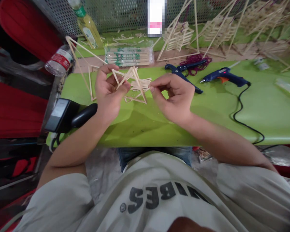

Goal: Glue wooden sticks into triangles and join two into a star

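My left hand [110, 91] grips a star-shaped frame of thin wooden sticks [140, 84] by its left side, thumb and fingers closed on it. At the frame's right edge, the thumb and forefinger of my right hand [175, 96] are pinched together. Whether they hold the frame's tip or a separate small piece, I cannot tell. Behind the frame, a small row of short sticks [146, 80] shows on the green table [145, 129]. A larger frame of joined sticks [81, 69] stands left of my left hand.
Beyond my hands lie a plastic packet of sticks [129, 56], blue cutters [183, 75], purple string [195, 62] and a blue glue gun [227, 75] with a trailing cord. Stick structures [180, 37] stand at the back right. Bottles [88, 27] and a black device [62, 114] are leftward.
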Demonstrator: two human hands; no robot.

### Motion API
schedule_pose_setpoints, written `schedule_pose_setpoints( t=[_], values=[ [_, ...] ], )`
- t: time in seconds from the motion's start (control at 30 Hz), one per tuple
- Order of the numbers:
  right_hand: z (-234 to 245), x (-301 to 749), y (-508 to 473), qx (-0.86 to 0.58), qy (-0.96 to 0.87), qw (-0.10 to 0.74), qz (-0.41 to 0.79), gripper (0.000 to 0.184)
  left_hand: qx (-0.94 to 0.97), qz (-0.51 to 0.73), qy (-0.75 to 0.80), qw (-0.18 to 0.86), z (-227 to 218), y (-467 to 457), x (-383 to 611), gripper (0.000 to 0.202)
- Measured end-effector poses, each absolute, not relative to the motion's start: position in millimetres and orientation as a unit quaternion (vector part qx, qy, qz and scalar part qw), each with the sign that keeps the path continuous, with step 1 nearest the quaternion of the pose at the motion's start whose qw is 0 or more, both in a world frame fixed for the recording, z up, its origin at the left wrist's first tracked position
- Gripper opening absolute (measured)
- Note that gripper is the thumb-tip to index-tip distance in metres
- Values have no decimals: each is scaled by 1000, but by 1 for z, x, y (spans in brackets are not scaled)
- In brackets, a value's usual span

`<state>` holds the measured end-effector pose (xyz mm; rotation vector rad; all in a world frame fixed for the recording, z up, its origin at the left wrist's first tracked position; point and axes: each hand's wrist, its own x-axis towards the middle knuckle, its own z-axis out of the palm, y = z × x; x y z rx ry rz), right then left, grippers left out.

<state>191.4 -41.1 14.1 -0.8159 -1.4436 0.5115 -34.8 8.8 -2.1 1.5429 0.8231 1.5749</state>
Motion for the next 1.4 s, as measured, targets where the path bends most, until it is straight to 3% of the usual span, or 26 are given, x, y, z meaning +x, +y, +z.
schedule_pose_setpoints(
  t=[0.5, 0.73, 1.0, 1.13, 1.3, 1.4],
  values=[
    [15, 195, -42, -329, -656, 643, 218, 14, 623, 542, 335, 454, -3, 11, -45, 68],
    [16, 199, -38, -374, -668, 605, 219, 16, 631, 531, 336, 455, 8, 11, -48, 71],
    [16, 202, -36, -343, -697, 590, 221, 5, 654, 520, 332, 438, 12, 7, -48, 71],
    [18, 202, -36, -320, -701, 595, 228, 9, 670, 495, 357, 423, 14, 4, -49, 77],
    [18, 203, -34, -331, -691, 597, 237, 9, 689, 563, 298, 346, 5, 27, -55, 80],
    [15, 206, -30, -340, -685, 592, 255, 3, 672, 592, 264, 357, 3, 39, -61, 68]
  ],
)
